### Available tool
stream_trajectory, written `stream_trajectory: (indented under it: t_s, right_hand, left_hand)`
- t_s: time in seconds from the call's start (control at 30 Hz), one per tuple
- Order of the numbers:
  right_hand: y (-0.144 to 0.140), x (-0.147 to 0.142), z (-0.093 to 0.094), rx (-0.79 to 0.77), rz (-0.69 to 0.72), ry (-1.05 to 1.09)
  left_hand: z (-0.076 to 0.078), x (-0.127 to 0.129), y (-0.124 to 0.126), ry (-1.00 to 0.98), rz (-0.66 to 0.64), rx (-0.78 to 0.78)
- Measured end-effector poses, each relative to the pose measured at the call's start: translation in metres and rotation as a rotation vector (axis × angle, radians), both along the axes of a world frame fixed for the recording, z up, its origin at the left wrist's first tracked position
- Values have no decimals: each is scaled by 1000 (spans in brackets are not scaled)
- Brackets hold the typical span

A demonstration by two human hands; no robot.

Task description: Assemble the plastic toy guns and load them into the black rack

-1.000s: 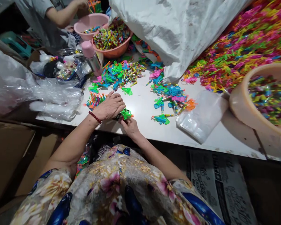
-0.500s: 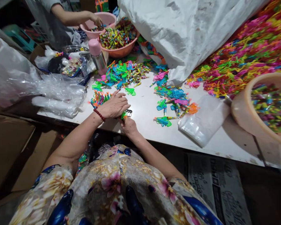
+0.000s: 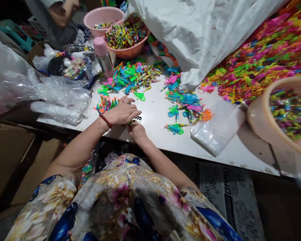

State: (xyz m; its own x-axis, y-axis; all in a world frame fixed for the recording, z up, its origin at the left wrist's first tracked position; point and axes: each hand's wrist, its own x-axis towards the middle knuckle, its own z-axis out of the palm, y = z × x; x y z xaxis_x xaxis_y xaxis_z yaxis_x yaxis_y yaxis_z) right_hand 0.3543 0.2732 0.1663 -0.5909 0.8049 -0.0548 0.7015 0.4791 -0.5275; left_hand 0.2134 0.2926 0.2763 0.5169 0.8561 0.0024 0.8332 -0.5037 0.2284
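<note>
My left hand point(image 3: 122, 113), with a dark red bead bracelet point(image 3: 105, 121) at its wrist, reaches over the work near the table's front edge. Its outer fingers are spread and its index finger bends towards my right hand; the thumb is hidden. My right hand point(image 3: 138, 132) is closed in a pinch, its fingertips meeting the left hand's. A sliver of a small green plastic toy point(image 3: 132, 122) shows at that pinch, mostly covered. Just beyond the fingers is a small black looped outline point(image 3: 138, 118). Small colourful toys with orange tips point(image 3: 107, 103) lie beside my left hand.
Toy guns and striped tubes are heaped on the white table point(image 3: 150, 115). A flat stack of clear bags point(image 3: 210, 129) and a peach tub point(image 3: 256, 113) stand right. A steel flask point(image 3: 105, 63), orange basin point(image 3: 130, 52) and clear plastic packaging point(image 3: 62, 100) are left. A co-worker's arm point(image 3: 61, 15) is behind.
My left index finger has stretched further over the right fingertips, and less of the green toy shows. The co-worker's hand has left the pink basin. The view has shifted slightly.
</note>
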Motion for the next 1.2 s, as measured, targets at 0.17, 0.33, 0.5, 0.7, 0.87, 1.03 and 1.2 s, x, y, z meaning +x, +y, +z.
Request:
stream_trajectory:
  t_s: [0.17, 0.33, 0.5, 0.7, 0.87, 1.03, 1.2]
  right_hand:
    - [4, -9, -3, -77, -38, -50]
    - [3, -10, -14, -59, 16, 96]
    - [7, 51, -14, 84, 50, 361]
    - [38, 183, -6, 276, -416, -60]
    - [60, 228, -8, 319, -391, -226]
    - [50, 205, -4, 310, -294, -165]
    - [31, 143, 6, 99, -256, 219]
  left_hand:
    - [0, -3, 2, 41, -75, 13]
    - [-5, -3, 1, 99, -80, 66]
    - [-8, -3, 0, 64, -69, 101]
    - [-7, -6, -1, 27, -93, 79]
    - [-3, -4, -2, 57, -92, 63]
    - [6, -4, -5, 73, -98, 13]
    - [12, -7, -9, 75, -114, -55]
